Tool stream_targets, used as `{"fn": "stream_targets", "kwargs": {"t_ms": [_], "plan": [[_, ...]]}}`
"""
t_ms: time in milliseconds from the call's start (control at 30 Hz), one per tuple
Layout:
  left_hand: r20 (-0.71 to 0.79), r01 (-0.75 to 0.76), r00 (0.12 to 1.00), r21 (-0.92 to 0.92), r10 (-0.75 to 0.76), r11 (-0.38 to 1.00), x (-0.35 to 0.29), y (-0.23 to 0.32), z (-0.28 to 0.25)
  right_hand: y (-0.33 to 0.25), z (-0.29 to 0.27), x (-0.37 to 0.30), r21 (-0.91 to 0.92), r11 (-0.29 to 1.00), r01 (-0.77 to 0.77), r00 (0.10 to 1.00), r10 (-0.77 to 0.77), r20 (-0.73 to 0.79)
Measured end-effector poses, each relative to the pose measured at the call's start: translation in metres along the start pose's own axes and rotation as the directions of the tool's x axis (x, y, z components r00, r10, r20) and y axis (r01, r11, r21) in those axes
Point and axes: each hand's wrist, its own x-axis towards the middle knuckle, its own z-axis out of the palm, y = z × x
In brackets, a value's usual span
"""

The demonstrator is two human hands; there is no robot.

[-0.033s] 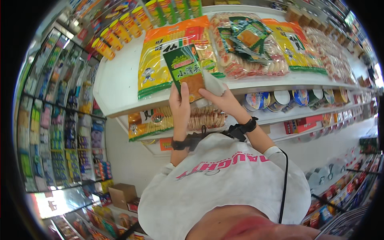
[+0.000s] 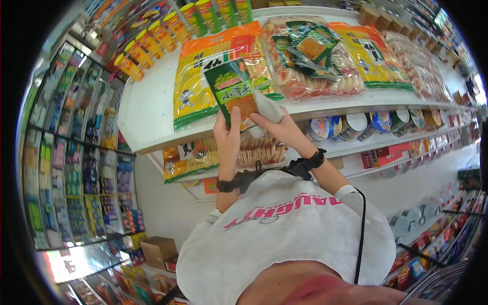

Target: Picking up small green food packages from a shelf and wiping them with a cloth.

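Observation:
A dark green snack packet [image 2: 230,86] with an orange-brown food picture is held up in front of me, tilted, over the front edge of the white shelf [image 2: 145,124]. My left hand [image 2: 227,133] is closed on its lower left, thumb on the front. My right hand [image 2: 277,128] is closed at the lower right, gripping a pale, folded, cloth-like piece [image 2: 267,108] against the packet's right side; its thumb lies by the packet's lower corner. The fingers behind the packet are hidden. Similar green packets [image 2: 310,48] lie heaped on a clear bag of round crackers [image 2: 325,90].
A large yellow and orange bag [image 2: 190,89] lies behind the held packet, and another yellow bag [image 2: 373,61] is further right. Yellow canisters [image 2: 152,43] line the shelf's back left. On the shelf below stand round tubs [image 2: 328,128] and a cracker bag [image 2: 193,162].
The packet and both hands have shifted very slightly left in the picture, with the shelf shifting a little too. Both grips look the same.

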Motion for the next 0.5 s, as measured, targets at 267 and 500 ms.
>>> {"fn": "stream_targets", "kwargs": {"t_ms": [267, 500], "plan": [[0.05, 0.049, 0.998, -0.048, -0.047, 0.998, 0.011, -0.012, 0.001, 0.003, -0.003, 0.007, 0.056, 0.992, 0.109, 0.932, -0.082, -0.353], [-0.041, -0.226, 0.93, 0.719, 0.364, 0.657, 0.058, -0.046, -0.012, -0.01, -0.008, 0.042, -0.456, 0.754, 0.474, 0.771, -0.605, -0.199]]}}
